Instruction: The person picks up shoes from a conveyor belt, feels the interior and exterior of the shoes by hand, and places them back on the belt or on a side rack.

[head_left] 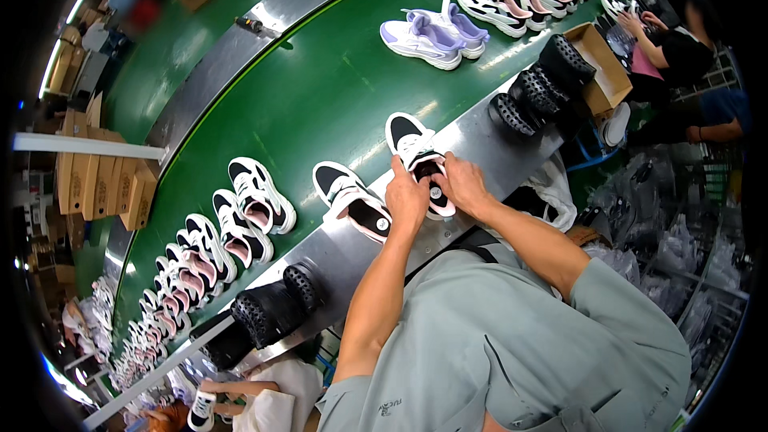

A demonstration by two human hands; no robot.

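Both my hands are on a white and black sneaker (pixel 406 128) at the near edge of the green belt, its toe pointing away from me. My left hand (pixel 406 196) grips the left side of its collar. From the right, my right hand (pixel 464 184) closes on the other side of the opening. The thumbs come in at the collar, above a dark insole with a round white label. Just left lies a matching sneaker (pixel 340 184) with a pink lining, untouched, its heel over the metal edge (pixel 324 244).
White and lilac sneakers (pixel 424 40) stand farther along the green belt (pixel 328 96). Rows of black and white sneakers (pixel 248 200) line it left and far right. Black ridged blocks (pixel 272 308) sit on the metal edge. A cardboard box (pixel 600 72) and other people are nearby.
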